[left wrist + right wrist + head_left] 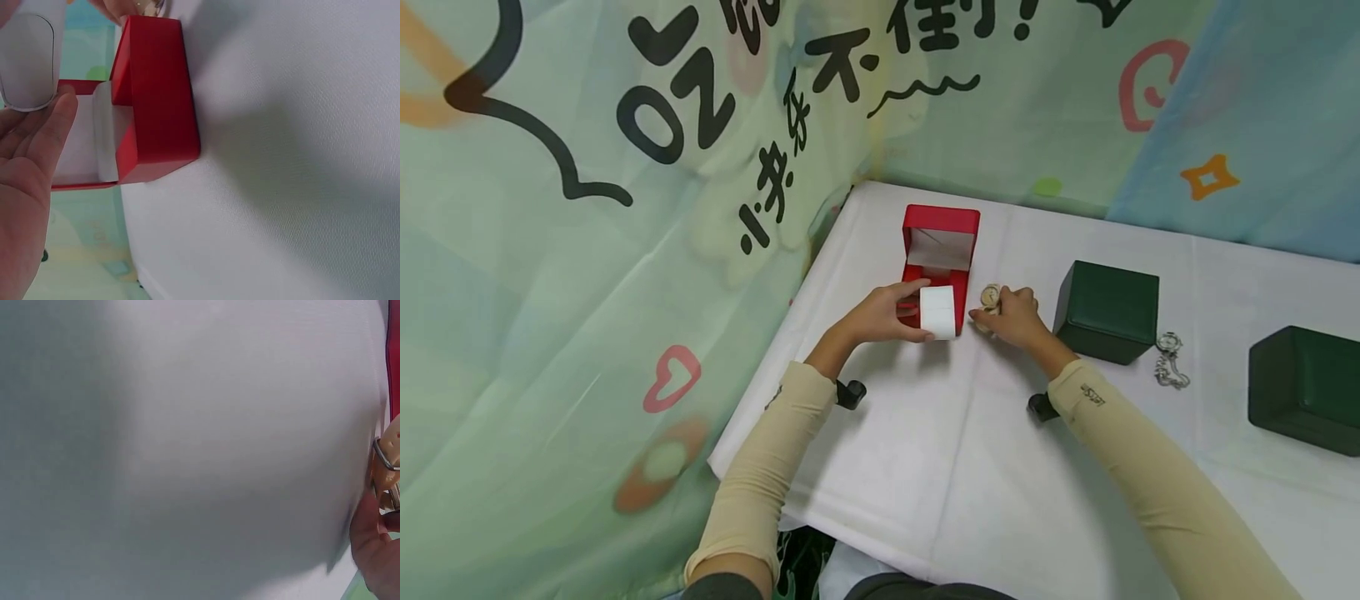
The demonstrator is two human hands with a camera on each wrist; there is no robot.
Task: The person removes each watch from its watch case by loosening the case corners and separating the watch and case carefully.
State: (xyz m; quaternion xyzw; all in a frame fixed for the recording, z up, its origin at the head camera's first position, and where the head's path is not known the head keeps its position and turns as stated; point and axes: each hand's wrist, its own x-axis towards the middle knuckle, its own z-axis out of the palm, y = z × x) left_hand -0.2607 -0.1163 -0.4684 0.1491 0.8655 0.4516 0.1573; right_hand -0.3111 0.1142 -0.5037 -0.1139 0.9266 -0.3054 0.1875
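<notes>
My left hand grips a white watch cushion between thumb and fingers, over the front of an open red watch box. In the left wrist view the cushion shows a flat, rounded end, raised above the red base. Just right of the box, my right hand pinches a wristwatch with a round, gold-toned dial. The right wrist view catches its tan strap and metal buckle at the frame's edge, beside the fingers.
To the right stand a closed dark green box and another green box. Between them lies a silver wristwatch with a metal bracelet. A printed cloth backdrop borders the white-covered table at left and back.
</notes>
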